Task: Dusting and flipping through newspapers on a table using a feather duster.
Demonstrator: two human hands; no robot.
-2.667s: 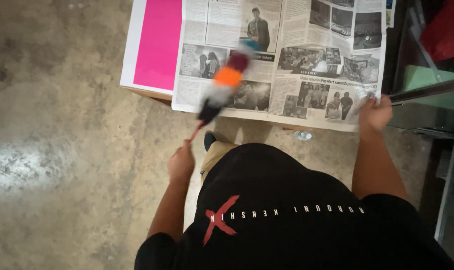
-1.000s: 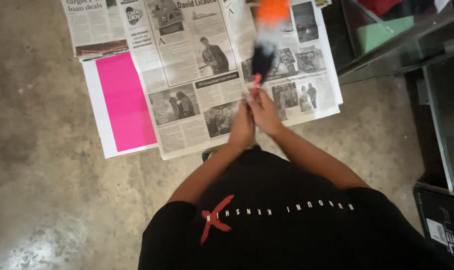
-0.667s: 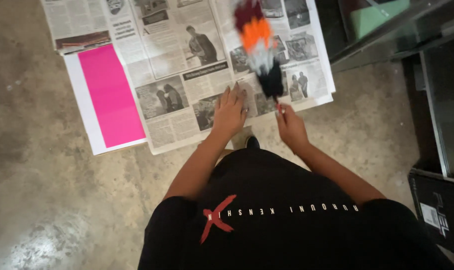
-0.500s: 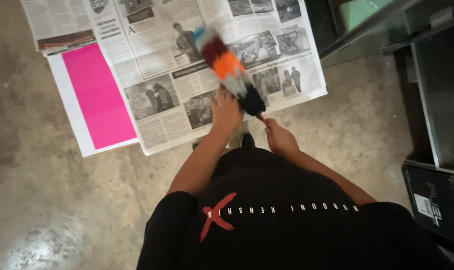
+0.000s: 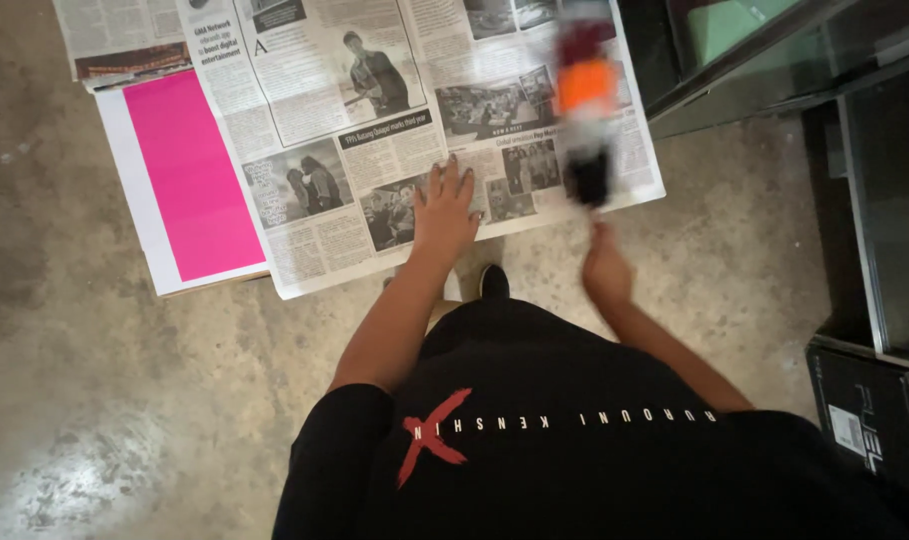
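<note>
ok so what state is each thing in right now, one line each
left hand: open, flat, fingers spread, pressing on the newspaper
right hand: closed around the duster handle
duster: multicoloured, held over the newspaper's right edge, motion-blurred
newspaper: unfolded, lying flat, overlapping the pink sheet
pink sheet: flat, right side tucked under the newspaper
dark cabinet: cannot tell if open or shut

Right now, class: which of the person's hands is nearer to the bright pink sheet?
Left. The left hand lies flat on the newspaper, a short way right of the pink sheet. The right hand holds a blurred multicoloured duster beyond the newspaper's right edge, much farther away.
</note>
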